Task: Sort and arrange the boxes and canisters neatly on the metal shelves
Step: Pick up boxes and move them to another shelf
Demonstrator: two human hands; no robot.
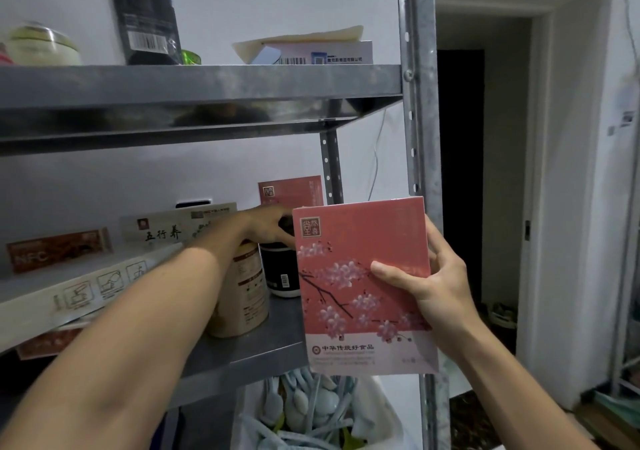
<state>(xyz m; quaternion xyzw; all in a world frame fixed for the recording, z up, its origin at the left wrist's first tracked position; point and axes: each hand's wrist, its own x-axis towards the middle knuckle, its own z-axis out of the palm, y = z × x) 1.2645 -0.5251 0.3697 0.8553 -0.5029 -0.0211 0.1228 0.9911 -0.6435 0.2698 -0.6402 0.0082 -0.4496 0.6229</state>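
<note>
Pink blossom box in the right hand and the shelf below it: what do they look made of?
Pink blossom box: likely printed cardboard under glossy film, judging by sharp edges and sheen. Shelf: grey sheet metal, dull galvanised look; perforated steel upright.

Metal shelves (207,82) in front of me, 2 levels showing. Upper level carries a pale tin (41,46), a black pouch (145,17) standing upright and a flat white box (311,53). Lower level (249,349) carries a beige canister (242,294), a black canister (280,273) just beside it, a pink box (291,190) behind, and long boxes (86,287) lying on the left.
</note>
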